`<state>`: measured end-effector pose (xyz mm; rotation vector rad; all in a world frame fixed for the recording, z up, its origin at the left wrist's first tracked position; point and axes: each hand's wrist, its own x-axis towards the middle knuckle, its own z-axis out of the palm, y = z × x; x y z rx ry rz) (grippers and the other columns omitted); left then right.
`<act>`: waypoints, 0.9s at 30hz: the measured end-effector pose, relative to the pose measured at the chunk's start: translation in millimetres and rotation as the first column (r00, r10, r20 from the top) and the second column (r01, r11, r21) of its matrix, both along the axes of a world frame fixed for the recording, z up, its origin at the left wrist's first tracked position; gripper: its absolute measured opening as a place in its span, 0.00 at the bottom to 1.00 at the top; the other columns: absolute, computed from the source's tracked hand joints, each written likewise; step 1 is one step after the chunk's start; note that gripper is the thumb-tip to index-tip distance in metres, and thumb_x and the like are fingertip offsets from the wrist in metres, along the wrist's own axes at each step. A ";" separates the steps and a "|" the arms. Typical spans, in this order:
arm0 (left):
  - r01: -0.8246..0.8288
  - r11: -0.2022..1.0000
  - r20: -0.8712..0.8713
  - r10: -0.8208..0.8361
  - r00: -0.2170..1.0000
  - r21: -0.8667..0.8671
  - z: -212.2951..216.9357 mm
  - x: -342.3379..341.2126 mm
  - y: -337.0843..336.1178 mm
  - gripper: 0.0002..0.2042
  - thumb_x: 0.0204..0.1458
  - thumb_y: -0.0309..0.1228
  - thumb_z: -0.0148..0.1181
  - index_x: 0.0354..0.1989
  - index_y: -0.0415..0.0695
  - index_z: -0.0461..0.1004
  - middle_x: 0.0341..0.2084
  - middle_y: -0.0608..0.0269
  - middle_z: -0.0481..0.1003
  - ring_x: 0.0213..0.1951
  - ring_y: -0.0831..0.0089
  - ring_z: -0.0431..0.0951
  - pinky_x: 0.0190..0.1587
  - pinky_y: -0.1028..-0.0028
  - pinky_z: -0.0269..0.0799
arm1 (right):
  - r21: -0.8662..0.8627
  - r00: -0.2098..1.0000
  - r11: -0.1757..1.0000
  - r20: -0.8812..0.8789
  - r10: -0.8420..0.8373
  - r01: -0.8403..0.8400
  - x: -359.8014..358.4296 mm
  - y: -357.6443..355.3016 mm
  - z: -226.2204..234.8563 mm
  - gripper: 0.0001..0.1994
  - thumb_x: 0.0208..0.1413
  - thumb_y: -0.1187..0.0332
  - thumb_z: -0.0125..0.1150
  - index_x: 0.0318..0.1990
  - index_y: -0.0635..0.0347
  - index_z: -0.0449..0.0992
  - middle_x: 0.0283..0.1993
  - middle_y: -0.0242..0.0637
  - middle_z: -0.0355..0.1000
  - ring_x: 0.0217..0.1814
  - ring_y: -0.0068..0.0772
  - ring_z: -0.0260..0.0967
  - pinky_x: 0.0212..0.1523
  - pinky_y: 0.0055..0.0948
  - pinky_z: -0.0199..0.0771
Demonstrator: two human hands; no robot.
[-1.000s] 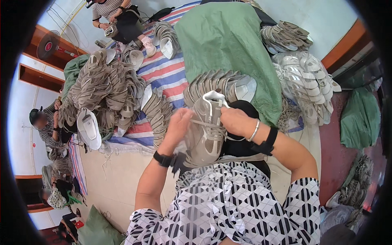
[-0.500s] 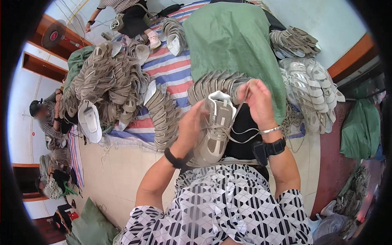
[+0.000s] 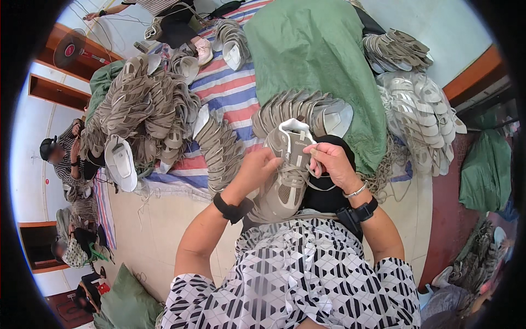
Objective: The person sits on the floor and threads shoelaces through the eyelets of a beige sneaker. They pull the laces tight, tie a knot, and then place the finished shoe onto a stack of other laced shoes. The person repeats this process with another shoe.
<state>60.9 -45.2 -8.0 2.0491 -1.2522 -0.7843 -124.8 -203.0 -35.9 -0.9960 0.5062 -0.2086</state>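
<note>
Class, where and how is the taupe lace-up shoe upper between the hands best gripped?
Likely take the shoe upper by its white collar rim, from the far side: the open edge offers a lip to pinch, while the toe lies nearest.

Pale floor (image 3: 159, 230), striped sheet (image 3: 229, 88) over it, stacked beige shoe uppers (image 3: 219, 156) and green tarp (image 3: 307, 49) on top

On the shoe (image 3: 280, 202) in front of you, a short line of small lettering (image 3: 301, 143) runs across the tongue (image 3: 293, 151), near the collar opening and just above a pale rectangular patch (image 3: 299, 160). Off to your left, the fan (image 3: 76, 39) has a red hub (image 3: 69, 50) whose pale marking is too small for you to read, and a tiny red round sign (image 3: 47, 181) on the wall (image 3: 48, 120) is equally unreadable.
</note>
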 end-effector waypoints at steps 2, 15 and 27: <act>0.004 0.999 -0.064 -0.006 0.998 -0.041 -11.2 7.3 -3.9 0.12 0.52 0.35 0.60 0.29 0.37 0.73 0.19 0.55 0.73 0.23 0.68 0.72 0.29 0.68 0.67 | -0.008 1.000 1.000 0.007 -0.008 0.008 0.8 0.7 -0.5 0.11 0.62 0.68 0.51 0.45 0.67 0.74 0.24 0.31 0.72 0.19 0.15 0.65 0.22 0.15 0.67; 0.159 0.978 0.401 -0.092 0.911 -0.136 -1.8 -16.3 -7.8 0.12 0.50 0.36 0.62 0.26 0.42 0.69 0.21 0.58 0.71 0.26 0.60 0.73 0.29 0.63 0.67 | -0.073 0.997 0.997 0.079 0.005 0.001 -3.0 8.5 -5.0 0.11 0.63 0.69 0.50 0.45 0.68 0.74 0.23 0.32 0.71 0.18 0.16 0.64 0.22 0.15 0.66; 0.740 0.630 0.567 -0.707 0.423 0.234 65.1 27.0 -54.6 0.16 0.32 0.30 0.68 0.32 0.44 0.73 0.40 0.64 0.71 0.48 0.61 0.70 0.46 0.62 0.71 | 0.057 0.986 0.993 0.131 -0.106 0.099 -5.9 8.8 -9.8 0.10 0.63 0.68 0.51 0.45 0.65 0.74 0.25 0.31 0.71 0.21 0.17 0.66 0.23 0.16 0.68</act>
